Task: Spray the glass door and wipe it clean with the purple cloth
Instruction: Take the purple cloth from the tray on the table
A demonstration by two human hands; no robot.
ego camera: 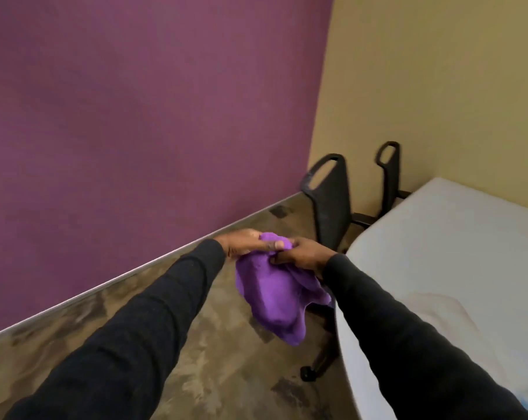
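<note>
A purple cloth (275, 295) hangs bunched in the air above the floor, in the middle of the head view. My left hand (247, 242) holds its top edge, thumb pressed onto the fabric. My right hand (302, 253) grips the same top part from the right, fingers curled into the cloth. Both arms wear dark sleeves. No glass door or spray bottle is in view.
A purple wall (150, 116) fills the left, meeting a yellow wall (438, 86) at a corner. Two black chairs (332, 201) stand in that corner. A white table (453, 253) reaches in from the right. The floor (196, 344) is mottled brown.
</note>
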